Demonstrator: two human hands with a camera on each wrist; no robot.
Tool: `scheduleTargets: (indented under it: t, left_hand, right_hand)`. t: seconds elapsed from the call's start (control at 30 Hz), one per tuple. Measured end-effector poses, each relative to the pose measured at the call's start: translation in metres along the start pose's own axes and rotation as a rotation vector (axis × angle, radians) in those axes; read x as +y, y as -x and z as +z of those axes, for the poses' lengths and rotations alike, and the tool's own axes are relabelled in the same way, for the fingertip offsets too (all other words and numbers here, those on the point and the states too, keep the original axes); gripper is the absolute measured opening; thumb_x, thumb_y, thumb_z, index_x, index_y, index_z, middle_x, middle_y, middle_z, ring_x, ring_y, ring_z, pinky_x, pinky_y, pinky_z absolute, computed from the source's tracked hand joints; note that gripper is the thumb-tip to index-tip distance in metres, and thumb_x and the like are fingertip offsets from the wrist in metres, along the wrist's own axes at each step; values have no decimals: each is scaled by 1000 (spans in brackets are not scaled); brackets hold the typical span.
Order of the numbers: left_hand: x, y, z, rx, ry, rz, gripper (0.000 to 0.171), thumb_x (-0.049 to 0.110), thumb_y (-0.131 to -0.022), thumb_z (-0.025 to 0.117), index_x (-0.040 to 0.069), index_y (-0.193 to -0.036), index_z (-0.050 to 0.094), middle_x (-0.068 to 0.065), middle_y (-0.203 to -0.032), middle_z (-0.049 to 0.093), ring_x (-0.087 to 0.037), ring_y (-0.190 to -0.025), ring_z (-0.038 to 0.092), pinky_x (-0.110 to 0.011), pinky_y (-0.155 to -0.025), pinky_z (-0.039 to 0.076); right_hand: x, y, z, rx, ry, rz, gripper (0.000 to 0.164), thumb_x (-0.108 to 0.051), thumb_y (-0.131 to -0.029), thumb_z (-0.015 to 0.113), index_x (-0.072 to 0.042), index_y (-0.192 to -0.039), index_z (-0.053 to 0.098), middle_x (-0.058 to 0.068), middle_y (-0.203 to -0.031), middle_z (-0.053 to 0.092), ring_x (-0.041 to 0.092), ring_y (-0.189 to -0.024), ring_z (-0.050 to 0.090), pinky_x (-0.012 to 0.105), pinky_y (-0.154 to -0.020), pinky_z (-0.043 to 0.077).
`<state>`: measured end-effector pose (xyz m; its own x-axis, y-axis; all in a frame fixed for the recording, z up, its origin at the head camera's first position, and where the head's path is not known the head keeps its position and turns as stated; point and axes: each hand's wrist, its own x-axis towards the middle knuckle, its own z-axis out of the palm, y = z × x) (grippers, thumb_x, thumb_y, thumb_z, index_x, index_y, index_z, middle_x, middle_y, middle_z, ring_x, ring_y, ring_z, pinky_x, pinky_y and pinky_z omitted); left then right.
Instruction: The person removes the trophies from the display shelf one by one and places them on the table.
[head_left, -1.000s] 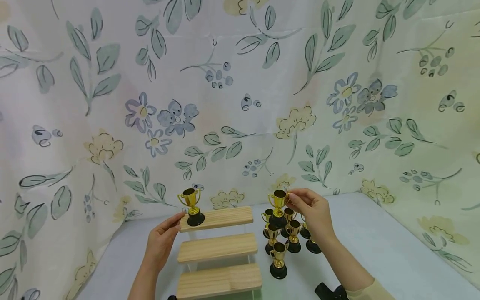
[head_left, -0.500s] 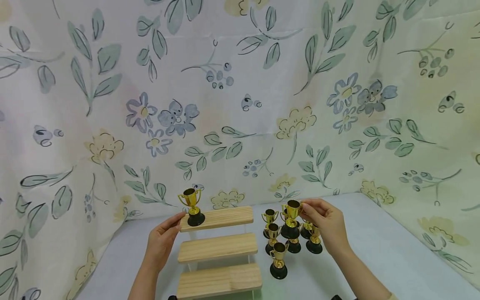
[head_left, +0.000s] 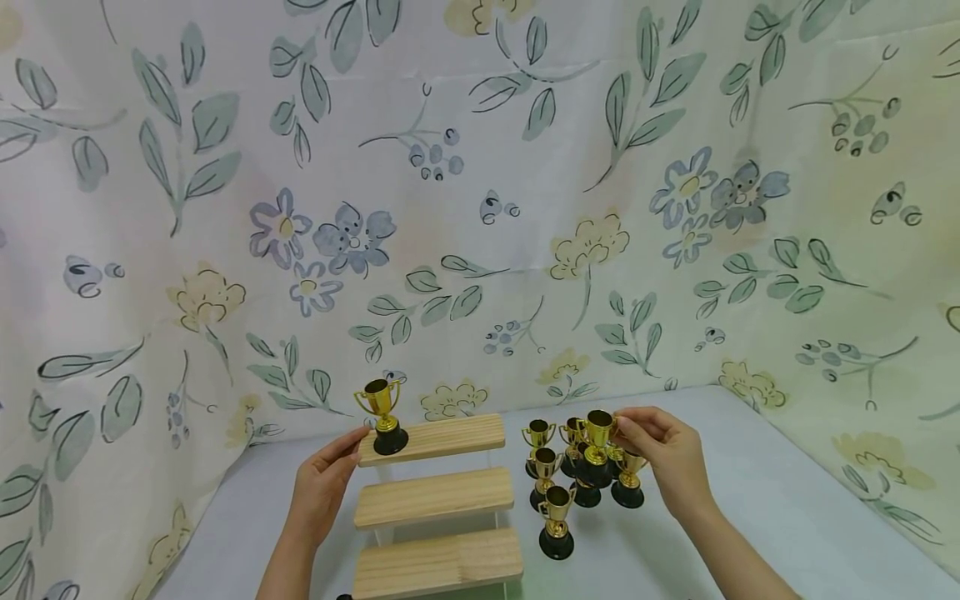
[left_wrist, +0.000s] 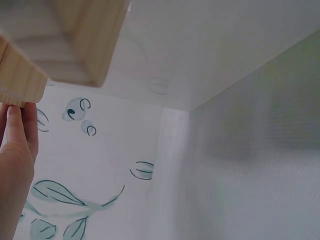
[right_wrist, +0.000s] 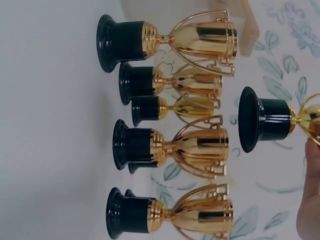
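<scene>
My right hand [head_left: 671, 458] pinches a gold trophy cup [head_left: 598, 429] by its right handle, upright above several similar gold trophies on black bases. In the right wrist view the held trophy [right_wrist: 274, 120] hangs apart from the standing trophies [right_wrist: 200, 150], with part of my hand [right_wrist: 311, 195] at its cup. My left hand [head_left: 322, 487] holds the left end of the top board of a three-tier wooden display stand [head_left: 450, 433]. The left wrist view shows its fingers [left_wrist: 17, 125] against the board's end. One gold trophy [head_left: 382, 404] stands on that board's left end.
The middle board [head_left: 435, 497] and bottom board [head_left: 438, 562] step down toward me. A trophy [head_left: 557, 521] stands in front of the group, near the stand's right side. White cloth covers the table [head_left: 750, 500], and a floral curtain [head_left: 480, 208] hangs behind.
My right hand has carried the trophy rightward and lower, from beside the top board to over the group of trophies. My left hand has stayed at the board's end.
</scene>
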<state>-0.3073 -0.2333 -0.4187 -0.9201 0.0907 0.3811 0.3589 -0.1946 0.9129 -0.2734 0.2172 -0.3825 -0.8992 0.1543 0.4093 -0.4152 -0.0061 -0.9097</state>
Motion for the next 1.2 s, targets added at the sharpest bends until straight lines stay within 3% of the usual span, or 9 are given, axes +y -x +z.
scheduleTargets:
  t: [0.3, 0.6, 0.87, 1.2]
  left_hand:
    - [-1, 0, 0, 5, 10, 1, 41, -4, -97, 50, -12, -138, 49, 18, -123, 67, 12, -121, 54, -3, -99, 44]
    - [-1, 1, 1, 9, 24, 0, 40, -5, -98, 49, -8, -137, 53, 18, -122, 68, 12, -121, 54, -3, -98, 44]
    - [-3, 0, -1, 12, 23, -9, 40, -5, -98, 48, -6, -138, 53, 18, -123, 67, 11, -121, 54, -3, -97, 45]
    - [-2, 0, -1, 5, 28, 8, 41, -9, -97, 46, -4, -136, 56, 17, -123, 68, 10, -120, 55, -3, -96, 45]
  right_hand:
    - [9, 7, -9, -28, 6, 9, 11, -8, -93, 67, 1, -98, 70, -13, -87, 75, 3, -79, 73, 23, -74, 62]
    - [22, 15, -17, -86, 21, 24, 16, -7, -94, 65, 8, -100, 67, -12, -87, 75, 5, -78, 73, 26, -72, 63]
    - [38, 17, -24, -106, -5, 127, 14, -7, -93, 66, 4, -100, 69, -10, -87, 75, 6, -79, 73, 26, -74, 63]
    - [48, 20, -23, -96, 77, 205, 23, -12, -92, 68, 8, -103, 66, -11, -88, 74, 6, -83, 72, 23, -76, 62]
